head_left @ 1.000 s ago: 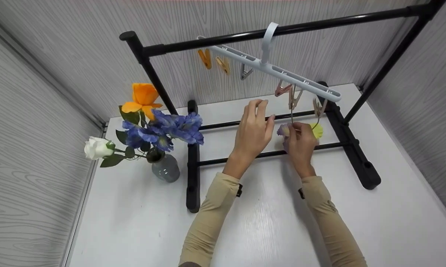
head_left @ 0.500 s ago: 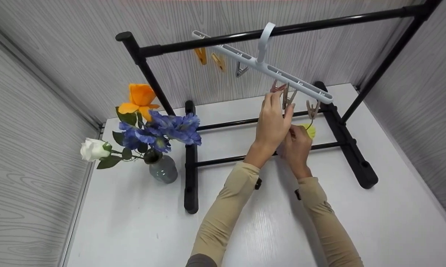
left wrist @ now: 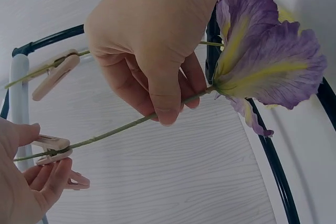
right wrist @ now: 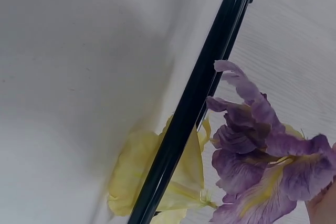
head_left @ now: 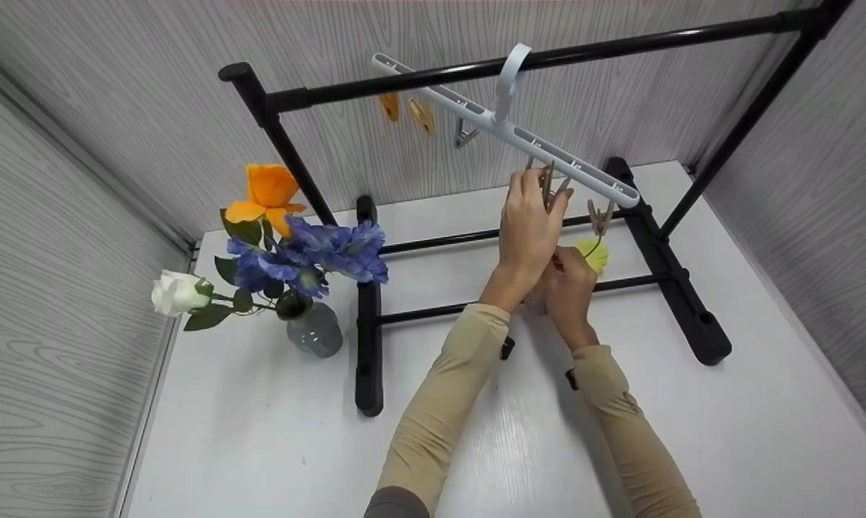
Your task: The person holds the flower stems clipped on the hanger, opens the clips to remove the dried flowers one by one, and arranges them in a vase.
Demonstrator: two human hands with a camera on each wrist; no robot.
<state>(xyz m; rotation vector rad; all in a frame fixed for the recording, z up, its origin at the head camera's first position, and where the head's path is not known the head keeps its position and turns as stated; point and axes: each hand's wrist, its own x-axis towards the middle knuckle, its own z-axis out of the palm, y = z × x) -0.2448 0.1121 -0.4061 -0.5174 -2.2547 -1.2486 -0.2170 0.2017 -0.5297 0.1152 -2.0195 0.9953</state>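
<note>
A purple iris [left wrist: 273, 59] hangs head down on a green stem. My right hand [head_left: 571, 284] pinches that stem just behind the bloom; in the left wrist view its thumb and fingers close on it. Higher up, my left hand [head_left: 526, 226] holds a beige clothespin [left wrist: 55, 148] between thumb and fingers, and the stem's end lies in the clothespin's mouth. The clothespin is on a pale blue hanger [head_left: 501, 129]. Beside it, another beige clothespin [head_left: 600, 216] grips the stem of a yellow flower [head_left: 593, 255]. The right wrist view shows both blooms, with the right hand barely visible.
The hanger hooks over the bar of a black rack [head_left: 641, 47]. Orange and yellow clothespins [head_left: 422, 115] and a grey one [head_left: 465, 134] hang on its far half. Left of the rack, a grey vase [head_left: 316, 331] holds orange, blue and white flowers on the white table [head_left: 260, 432].
My left hand has moved right and up from beside the hanger onto the clothespin over the iris. The hanger has turned slightly. My right hand stays on the stem, shifting slightly left.
</note>
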